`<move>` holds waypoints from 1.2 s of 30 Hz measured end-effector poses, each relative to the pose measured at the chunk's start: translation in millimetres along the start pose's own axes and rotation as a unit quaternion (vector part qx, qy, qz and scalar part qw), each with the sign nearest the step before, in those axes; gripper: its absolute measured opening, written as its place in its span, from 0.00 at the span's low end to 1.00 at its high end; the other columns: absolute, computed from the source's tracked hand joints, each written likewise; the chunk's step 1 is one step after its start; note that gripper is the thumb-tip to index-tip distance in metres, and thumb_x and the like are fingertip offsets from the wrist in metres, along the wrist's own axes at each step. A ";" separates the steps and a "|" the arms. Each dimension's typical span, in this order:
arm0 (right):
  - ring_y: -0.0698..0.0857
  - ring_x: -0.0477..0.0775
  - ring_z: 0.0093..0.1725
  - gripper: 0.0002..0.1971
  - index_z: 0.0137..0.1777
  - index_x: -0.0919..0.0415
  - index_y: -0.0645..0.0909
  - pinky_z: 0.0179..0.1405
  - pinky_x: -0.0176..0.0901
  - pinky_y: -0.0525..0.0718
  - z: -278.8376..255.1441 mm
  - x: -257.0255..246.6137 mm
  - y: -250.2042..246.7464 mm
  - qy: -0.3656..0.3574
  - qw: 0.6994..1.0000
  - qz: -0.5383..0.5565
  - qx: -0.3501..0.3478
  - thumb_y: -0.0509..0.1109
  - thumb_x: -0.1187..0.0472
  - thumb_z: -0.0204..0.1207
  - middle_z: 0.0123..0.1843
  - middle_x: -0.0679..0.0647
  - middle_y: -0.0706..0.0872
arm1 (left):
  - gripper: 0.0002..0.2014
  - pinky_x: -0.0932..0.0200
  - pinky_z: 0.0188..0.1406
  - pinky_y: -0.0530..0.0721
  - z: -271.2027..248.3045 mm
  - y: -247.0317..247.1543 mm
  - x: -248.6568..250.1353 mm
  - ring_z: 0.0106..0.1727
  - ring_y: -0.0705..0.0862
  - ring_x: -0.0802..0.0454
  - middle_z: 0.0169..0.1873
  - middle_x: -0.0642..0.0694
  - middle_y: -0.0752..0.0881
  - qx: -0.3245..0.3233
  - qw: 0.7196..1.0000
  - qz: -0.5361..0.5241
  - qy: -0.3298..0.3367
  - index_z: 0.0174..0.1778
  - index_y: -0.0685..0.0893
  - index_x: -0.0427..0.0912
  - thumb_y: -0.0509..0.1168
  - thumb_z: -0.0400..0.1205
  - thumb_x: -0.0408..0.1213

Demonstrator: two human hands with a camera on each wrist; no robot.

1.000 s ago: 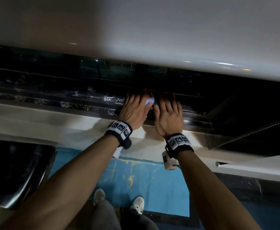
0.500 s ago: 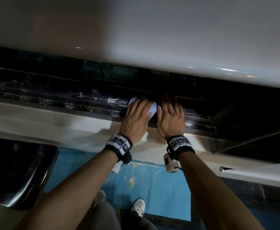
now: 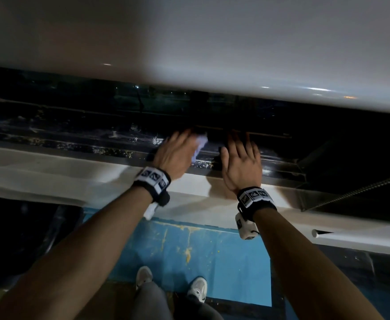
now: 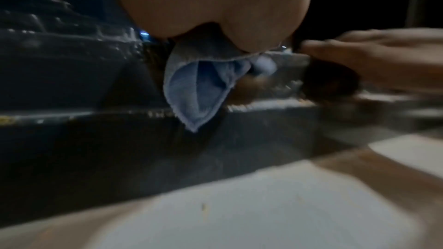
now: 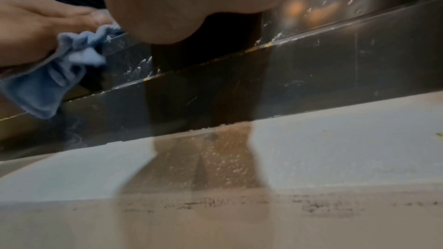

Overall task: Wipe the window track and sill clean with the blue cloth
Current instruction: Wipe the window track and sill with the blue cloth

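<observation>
The blue cloth [image 3: 199, 144] is bunched under my left hand [image 3: 178, 153], which grips it in the dark window track [image 3: 74, 139]; the hand is motion-blurred. In the left wrist view a folded corner of the cloth [image 4: 199, 86] hangs from beneath the palm over the track's front rail. From the right wrist the cloth [image 5: 48, 82] shows crumpled below the left hand [image 5: 36, 26]. Just to the right, my right hand [image 3: 240, 162] lies flat with straight fingers across the track's rail [image 5: 287, 82], holding nothing. The white sill [image 3: 50, 179] runs in front of the track.
White specks and yellowish grit lie along the track's rail edge [image 5: 143, 71]. A pale window frame [image 3: 189, 42] overhangs the track. Below the sill are a blue floor [image 3: 189, 250], my shoes [image 3: 196, 289] and a dark object [image 3: 16, 239] at the left.
My left hand has slid a little left along the track with the cloth and is now blurred. The right hand has stayed flat in about the same place.
</observation>
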State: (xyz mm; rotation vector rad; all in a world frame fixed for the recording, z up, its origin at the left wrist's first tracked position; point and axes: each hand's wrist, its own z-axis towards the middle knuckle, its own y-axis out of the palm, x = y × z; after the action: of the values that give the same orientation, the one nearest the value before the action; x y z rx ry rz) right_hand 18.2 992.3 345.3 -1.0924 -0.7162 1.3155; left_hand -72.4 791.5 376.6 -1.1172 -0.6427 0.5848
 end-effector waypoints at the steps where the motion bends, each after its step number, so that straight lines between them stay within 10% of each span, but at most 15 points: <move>1: 0.63 0.63 0.93 0.28 0.92 0.54 0.67 0.91 0.60 0.63 0.7 0.5 -0.8 -0.002 1.000 -0.001 -0.004 0.50 0.46 0.96 0.91 0.53 0.72 | 0.30 0.42 0.57 0.84 11.3 -4.3 -8.0 0.62 0.79 0.36 0.69 0.42 0.78 -0.021 1.000 0.002 -0.020 0.80 0.75 0.55 0.73 0.81 0.40; 8: 0.61 0.63 0.94 0.28 0.93 0.53 0.64 0.92 0.60 0.61 0.2 -2.3 -2.8 0.008 1.000 0.001 -0.009 0.48 0.46 0.96 0.92 0.52 0.70 | 0.20 0.45 0.74 0.75 -34.9 12.1 8.4 0.71 0.74 0.40 0.74 0.43 0.77 0.050 0.999 -0.001 -0.016 0.81 0.74 0.41 0.56 0.93 0.41; 12: 0.59 0.62 0.95 0.29 0.94 0.53 0.63 0.92 0.61 0.61 -0.3 -5.9 -4.1 0.014 1.000 0.005 -0.017 0.47 0.47 0.96 0.93 0.52 0.68 | 0.20 0.42 0.58 0.79 -5.1 0.7 -20.0 0.62 0.77 0.35 0.70 0.39 0.78 0.016 0.998 -0.018 -0.059 0.74 0.77 0.40 0.64 0.87 0.40; 20: 0.58 0.61 0.95 0.29 0.94 0.52 0.61 0.92 0.61 0.60 -0.7 -7.3 -1.0 0.019 1.000 0.001 -0.018 0.46 0.46 0.96 0.93 0.51 0.67 | 0.21 0.42 0.62 0.78 -31.8 -1.3 -11.4 0.62 0.77 0.37 0.69 0.40 0.79 0.027 1.000 0.005 -0.008 0.78 0.76 0.41 0.61 0.88 0.40; 25: 0.57 0.61 0.95 0.29 0.94 0.51 0.61 0.92 0.62 0.60 -0.9 -6.9 -1.8 0.022 1.000 0.008 -0.018 0.46 0.46 0.96 0.93 0.51 0.67 | 0.25 0.41 0.57 0.78 -10.4 -10.2 -34.4 0.58 0.79 0.33 0.65 0.35 0.80 0.004 0.994 0.012 -0.109 0.71 0.79 0.37 0.75 0.80 0.42; 30: 0.58 0.61 0.95 0.29 0.94 0.52 0.63 0.91 0.61 0.61 0.2 -6.9 -2.1 0.023 1.000 0.003 -0.018 0.48 0.47 0.95 0.93 0.51 0.69 | 0.19 0.42 0.64 0.78 -38.9 0.5 -4.2 0.61 0.77 0.36 0.65 0.38 0.79 0.032 0.999 0.025 -0.033 0.76 0.76 0.37 0.57 0.90 0.40; 36: 0.59 0.61 0.94 0.29 0.93 0.52 0.63 0.91 0.61 0.61 -0.5 -8.7 -2.9 0.025 1.000 0.001 -0.017 0.47 0.46 0.96 0.93 0.51 0.69 | 0.31 0.46 0.48 0.78 7.0 -17.3 -36.2 0.53 0.80 0.37 0.58 0.40 0.78 -0.052 0.994 0.034 -0.088 0.72 0.75 0.50 0.80 0.75 0.45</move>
State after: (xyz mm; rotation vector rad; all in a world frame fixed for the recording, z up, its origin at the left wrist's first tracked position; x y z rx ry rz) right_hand 18.4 984.1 349.2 -1.1494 -0.7023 1.2781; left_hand -100.3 764.4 388.7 -1.1978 -0.7975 0.7202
